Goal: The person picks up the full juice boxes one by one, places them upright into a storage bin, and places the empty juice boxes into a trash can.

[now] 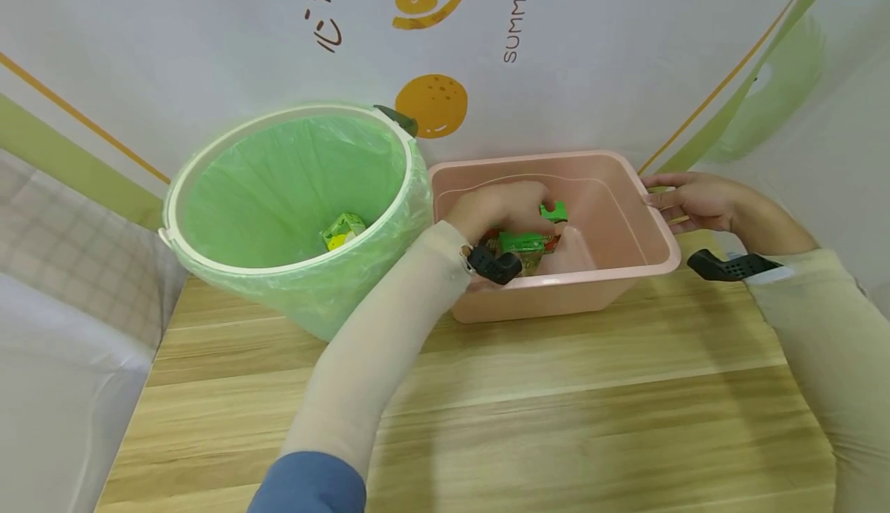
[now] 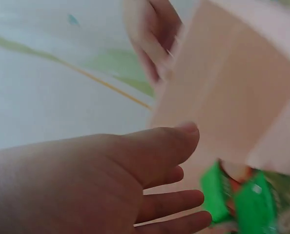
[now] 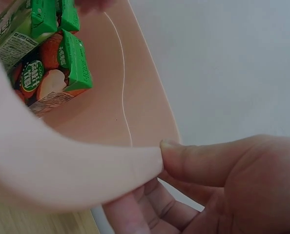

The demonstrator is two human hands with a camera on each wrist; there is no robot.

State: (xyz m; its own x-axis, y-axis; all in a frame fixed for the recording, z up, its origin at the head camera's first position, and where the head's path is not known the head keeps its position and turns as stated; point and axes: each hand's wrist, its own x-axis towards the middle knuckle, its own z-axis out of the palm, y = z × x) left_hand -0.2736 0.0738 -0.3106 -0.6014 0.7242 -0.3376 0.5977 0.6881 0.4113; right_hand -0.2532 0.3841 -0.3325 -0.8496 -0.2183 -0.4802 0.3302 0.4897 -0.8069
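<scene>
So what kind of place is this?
Probably a staged tabletop set, not a real kitchen: a wooden table, a printed fruit backdrop close behind it, and a lined bin beside a pink tub.

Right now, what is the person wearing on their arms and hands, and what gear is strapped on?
Both hands are bare. The left hand comes out of a snug cream arm sleeve with a blue sleeve above it near the elbow. The right hand has a bare forearm, then a looser pale yellow sleeve. A black perforated strap sits at each wrist: left, right.
</scene>
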